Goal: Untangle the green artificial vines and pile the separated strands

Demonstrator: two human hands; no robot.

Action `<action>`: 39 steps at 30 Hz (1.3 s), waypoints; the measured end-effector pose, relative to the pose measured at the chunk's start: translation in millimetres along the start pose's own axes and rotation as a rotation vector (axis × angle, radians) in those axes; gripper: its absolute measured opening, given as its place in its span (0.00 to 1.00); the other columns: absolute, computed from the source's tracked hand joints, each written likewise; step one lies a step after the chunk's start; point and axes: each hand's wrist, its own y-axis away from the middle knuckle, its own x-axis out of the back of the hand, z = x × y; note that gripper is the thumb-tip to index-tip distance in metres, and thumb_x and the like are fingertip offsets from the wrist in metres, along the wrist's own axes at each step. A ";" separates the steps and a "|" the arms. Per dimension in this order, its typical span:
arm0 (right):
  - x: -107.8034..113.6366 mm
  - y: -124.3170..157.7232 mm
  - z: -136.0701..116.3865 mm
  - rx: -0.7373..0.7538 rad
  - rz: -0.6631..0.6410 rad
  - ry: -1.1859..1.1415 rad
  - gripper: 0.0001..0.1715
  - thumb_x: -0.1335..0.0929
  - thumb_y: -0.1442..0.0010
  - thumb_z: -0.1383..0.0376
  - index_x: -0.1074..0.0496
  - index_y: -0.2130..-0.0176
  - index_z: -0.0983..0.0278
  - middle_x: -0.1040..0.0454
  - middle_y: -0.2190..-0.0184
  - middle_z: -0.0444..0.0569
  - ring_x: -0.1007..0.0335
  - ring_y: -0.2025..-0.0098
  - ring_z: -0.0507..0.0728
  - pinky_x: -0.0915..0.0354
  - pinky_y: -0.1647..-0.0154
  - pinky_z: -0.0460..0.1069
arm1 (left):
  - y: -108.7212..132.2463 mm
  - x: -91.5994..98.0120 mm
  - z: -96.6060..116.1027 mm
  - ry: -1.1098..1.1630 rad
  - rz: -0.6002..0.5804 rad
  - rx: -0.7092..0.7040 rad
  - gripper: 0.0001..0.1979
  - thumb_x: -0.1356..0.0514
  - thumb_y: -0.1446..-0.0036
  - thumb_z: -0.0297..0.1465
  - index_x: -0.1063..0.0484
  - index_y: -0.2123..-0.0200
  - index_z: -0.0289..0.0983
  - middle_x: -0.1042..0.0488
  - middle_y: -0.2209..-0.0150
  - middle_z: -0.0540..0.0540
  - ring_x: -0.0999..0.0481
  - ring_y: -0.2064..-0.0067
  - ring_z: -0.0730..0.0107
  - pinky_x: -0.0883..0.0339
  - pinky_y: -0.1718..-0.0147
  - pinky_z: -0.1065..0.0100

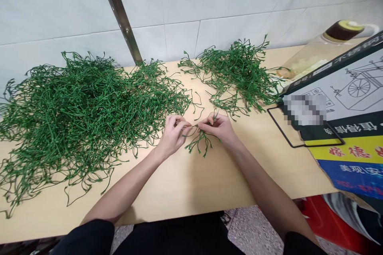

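My left hand [175, 134] and my right hand [220, 127] nearly meet above the table's middle, both closed in a pinch. Between them is a small sprig of thin green artificial stems [201, 142], its branching tips hanging down. The right fingertips grip the sprig near its top. A short, thin, pale piece spans the gap to my left fingertips, which close on that end; I cannot make out whether it is stem or wire. A large tangled heap of green artificial stems [77, 107] lies left of my hands. Beyond my right hand rests a smaller pile of like stems [239, 73].
The pale wooden table [167, 195] meets a tiled wall [182, 4] with a metal strip [119, 12] fixed to it. At the right stand a printed cardboard box [353, 99], a black wire frame [290, 141] and a clear bottle with a dark and yellow cap [344, 31].
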 end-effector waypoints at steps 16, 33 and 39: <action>-1.2 -1.8 5.9 -0.024 0.000 -0.007 0.31 0.19 0.60 0.54 0.42 0.79 0.61 0.19 0.73 0.47 0.26 0.73 0.52 0.32 0.71 0.48 | -0.4 6.2 -3.5 0.175 -0.121 -0.225 0.13 0.48 0.32 0.31 0.28 0.50 0.38 0.30 0.46 0.36 0.35 0.43 0.56 0.34 0.45 0.50; -2.6 1.1 4.1 -0.002 -0.072 -0.005 0.31 0.20 0.56 0.58 0.44 0.78 0.60 0.18 0.73 0.47 0.22 0.71 0.55 0.29 0.66 0.50 | 0.8 -2.0 -5.4 0.090 -0.071 0.021 0.07 0.40 0.38 0.30 0.25 0.57 0.39 0.26 0.55 0.41 0.33 0.49 0.60 0.34 0.47 0.52; -3.0 0.0 3.0 0.011 -0.010 0.020 0.33 0.19 0.59 0.55 0.45 0.79 0.60 0.19 0.73 0.47 0.24 0.72 0.55 0.30 0.67 0.51 | -1.1 1.9 -3.8 0.225 -0.079 0.020 0.07 0.40 0.38 0.32 0.27 0.69 0.38 0.25 0.55 0.42 0.32 0.51 0.61 0.34 0.49 0.54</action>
